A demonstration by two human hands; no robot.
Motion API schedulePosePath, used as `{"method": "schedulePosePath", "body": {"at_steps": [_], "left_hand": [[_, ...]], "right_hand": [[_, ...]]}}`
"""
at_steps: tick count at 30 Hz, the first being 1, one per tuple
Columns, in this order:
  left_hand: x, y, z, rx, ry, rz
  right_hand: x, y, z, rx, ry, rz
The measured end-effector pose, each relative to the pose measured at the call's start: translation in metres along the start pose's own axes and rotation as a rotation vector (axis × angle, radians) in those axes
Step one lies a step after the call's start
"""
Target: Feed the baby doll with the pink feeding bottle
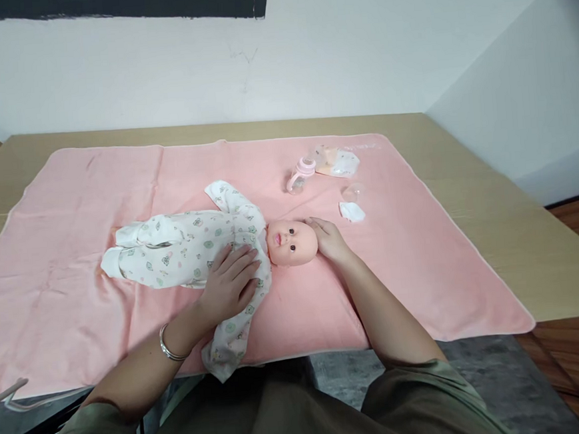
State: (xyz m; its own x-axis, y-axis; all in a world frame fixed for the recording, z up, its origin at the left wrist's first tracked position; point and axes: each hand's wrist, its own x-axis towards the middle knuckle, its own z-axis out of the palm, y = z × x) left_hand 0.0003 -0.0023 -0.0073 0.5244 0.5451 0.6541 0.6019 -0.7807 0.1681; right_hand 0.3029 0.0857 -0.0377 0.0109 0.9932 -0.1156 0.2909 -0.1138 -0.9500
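A baby doll (291, 242) in a white printed sleepsuit (191, 241) lies on its back on a pink blanket (397, 255), head to the right and legs to the left. My left hand (234, 281) rests flat on the doll's chest, fingers stretched out. At the crown of the doll's head is my right hand (328, 237), its fingers extended and partly hidden behind the head. One sleeve of the suit hangs toward the near edge of the blanket.
Beyond the doll's head lie a pink-topped baby bottle (301, 174), a clear plastic packet (338, 161), a clear cap (353, 192) and a small white folded cloth (352, 211). The blanket covers much of a wooden table (538, 257) against a white wall.
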Motion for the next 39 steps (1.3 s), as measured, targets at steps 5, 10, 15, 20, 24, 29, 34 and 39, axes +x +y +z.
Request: {"method": "schedulePosePath", "body": {"at_steps": [5,10,15,20,24,29,34,39], "left_hand": [[-0.0002,0.0001,0.0005,0.012,0.005,0.005],[-0.0019,-0.0008,0.0015,0.006,-0.004,0.0],[-0.0024,-0.001,0.0015,0.0,-0.011,-0.005],[-0.0014,-0.001,0.0015,-0.001,0.004,0.002],[-0.0017,-0.0014,0.0017,-0.008,-0.003,0.002],[-0.0015,-0.0017,0.0019,0.001,0.011,0.009],[-0.0014,-0.0017,0.0019,-0.007,0.011,0.008],[-0.0023,-0.0017,0.0023,-0.018,0.003,-0.001]], "right_hand": [[0.0018,0.0054,-0.0011,0.004,-0.011,-0.002],[0.0012,0.0037,-0.0013,0.002,-0.005,-0.002],[0.0018,0.0028,-0.0008,0.003,-0.005,-0.017],[0.0033,0.0069,-0.0014,0.002,-0.014,-0.018],[0.0037,0.0082,-0.0016,-0.011,-0.01,-0.021],[0.0041,0.0074,-0.0011,0.005,-0.011,-0.025],[0.0029,0.0051,-0.0009,-0.003,-0.014,-0.013],[0.0028,0.0065,-0.0012,-0.017,-0.01,-0.021]]}}
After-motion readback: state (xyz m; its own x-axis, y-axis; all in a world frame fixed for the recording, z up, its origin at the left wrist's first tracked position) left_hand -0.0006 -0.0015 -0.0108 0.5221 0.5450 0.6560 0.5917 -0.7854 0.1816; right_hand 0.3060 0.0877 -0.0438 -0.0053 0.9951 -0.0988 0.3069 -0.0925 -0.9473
